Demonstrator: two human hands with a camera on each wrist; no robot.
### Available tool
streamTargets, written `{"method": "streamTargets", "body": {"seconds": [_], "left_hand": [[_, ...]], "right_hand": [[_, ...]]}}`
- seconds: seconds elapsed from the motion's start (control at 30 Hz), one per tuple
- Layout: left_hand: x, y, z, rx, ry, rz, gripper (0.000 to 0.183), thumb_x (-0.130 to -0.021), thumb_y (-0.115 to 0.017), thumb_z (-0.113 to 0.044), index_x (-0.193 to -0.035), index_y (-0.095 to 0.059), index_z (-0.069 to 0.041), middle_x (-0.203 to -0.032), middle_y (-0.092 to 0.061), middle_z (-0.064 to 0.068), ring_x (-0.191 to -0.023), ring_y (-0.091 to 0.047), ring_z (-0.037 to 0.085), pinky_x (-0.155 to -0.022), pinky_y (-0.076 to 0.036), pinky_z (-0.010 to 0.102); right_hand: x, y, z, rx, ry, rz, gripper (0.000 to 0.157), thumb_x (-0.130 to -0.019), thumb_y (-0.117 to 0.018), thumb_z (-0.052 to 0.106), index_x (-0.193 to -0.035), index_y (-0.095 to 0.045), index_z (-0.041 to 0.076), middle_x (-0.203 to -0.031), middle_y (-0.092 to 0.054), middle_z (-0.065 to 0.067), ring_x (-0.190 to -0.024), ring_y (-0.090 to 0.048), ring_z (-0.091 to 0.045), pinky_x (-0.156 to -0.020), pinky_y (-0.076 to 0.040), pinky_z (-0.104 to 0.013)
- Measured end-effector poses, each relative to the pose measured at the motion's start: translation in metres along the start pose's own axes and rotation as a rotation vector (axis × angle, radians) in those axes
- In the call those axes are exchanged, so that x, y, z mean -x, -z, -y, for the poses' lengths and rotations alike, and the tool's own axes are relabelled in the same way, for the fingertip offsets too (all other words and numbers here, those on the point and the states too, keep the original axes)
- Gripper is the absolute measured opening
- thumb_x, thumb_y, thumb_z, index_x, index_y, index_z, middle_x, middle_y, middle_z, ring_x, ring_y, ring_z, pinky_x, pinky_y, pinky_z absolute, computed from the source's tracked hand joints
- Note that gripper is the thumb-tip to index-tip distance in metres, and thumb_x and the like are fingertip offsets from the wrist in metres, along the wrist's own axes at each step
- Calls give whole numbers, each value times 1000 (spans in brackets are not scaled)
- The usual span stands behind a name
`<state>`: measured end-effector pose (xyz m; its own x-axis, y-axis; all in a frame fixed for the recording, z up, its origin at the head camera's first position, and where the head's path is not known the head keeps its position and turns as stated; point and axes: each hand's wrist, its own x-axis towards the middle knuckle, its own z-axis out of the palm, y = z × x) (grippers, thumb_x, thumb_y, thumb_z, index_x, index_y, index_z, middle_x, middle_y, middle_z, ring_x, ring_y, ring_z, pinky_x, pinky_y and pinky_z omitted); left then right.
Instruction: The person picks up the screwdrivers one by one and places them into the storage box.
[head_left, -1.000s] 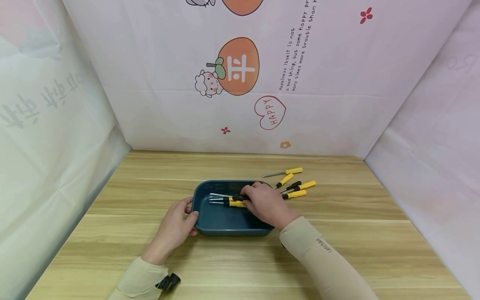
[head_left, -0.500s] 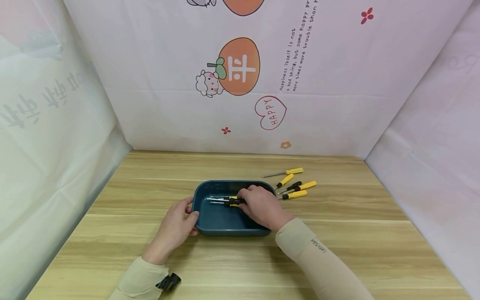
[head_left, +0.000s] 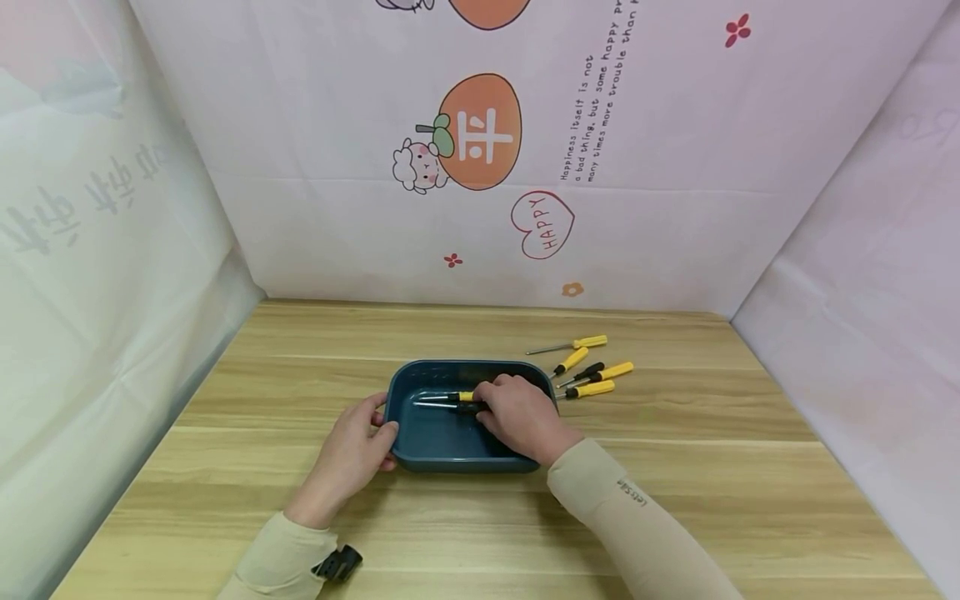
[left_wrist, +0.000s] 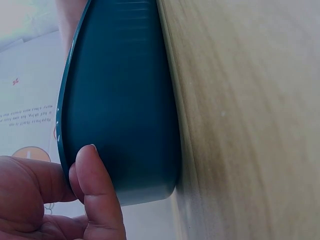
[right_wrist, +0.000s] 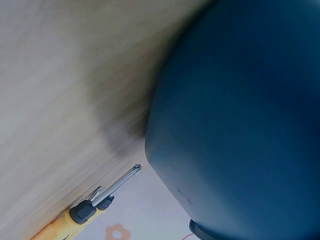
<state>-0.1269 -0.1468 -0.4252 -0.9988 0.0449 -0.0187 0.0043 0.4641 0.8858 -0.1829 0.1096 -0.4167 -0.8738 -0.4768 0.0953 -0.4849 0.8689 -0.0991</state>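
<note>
In the head view my left hand [head_left: 348,446] grips the left end of a dark blue rectangular bin [head_left: 468,463], thumb at the rim. Fingers [left_wrist: 100,200] lie against its outer wall in the left wrist view. Reaching inside, my right hand [head_left: 521,418] holds a black-handled screwdriver [head_left: 468,407] low over the bin floor, its shaft pointing left. Just behind it lies a yellow-and-black screwdriver [head_left: 463,397], partly covered by the hand; whether more lie under the hand is hidden. The bin wall [right_wrist: 240,125] fills much of the right wrist view, where the right hand does not show.
Right of the bin, several screwdrivers lie loose on the wooden table [head_left: 675,483], including a yellow one [head_left: 590,342] at the back and a black one [head_left: 588,372] among yellow-handled ones. Printed white cloth [head_left: 337,242] walls the back and sides.
My right hand has moved slightly left and lowered the black-handled screwdriver towards the bin floor, now in front of the yellow one. The left hand and bin have stayed put.
</note>
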Motion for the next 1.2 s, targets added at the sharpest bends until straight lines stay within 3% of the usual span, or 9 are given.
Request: {"method": "streamTargets", "body": {"seconds": [1.2], "left_hand": [[0,-1,0,-2,4,-1,52,-103,-58,-9,-152,-44,4,-111,-57,18,-59,-65,16,-55,-61,27]], "right_hand": [[0,-6,3,17,12,13,20,-95,-79,26,-113,-75,18,-108,-72,-3,-97,-64,-21,-89,-61,-38]]}}
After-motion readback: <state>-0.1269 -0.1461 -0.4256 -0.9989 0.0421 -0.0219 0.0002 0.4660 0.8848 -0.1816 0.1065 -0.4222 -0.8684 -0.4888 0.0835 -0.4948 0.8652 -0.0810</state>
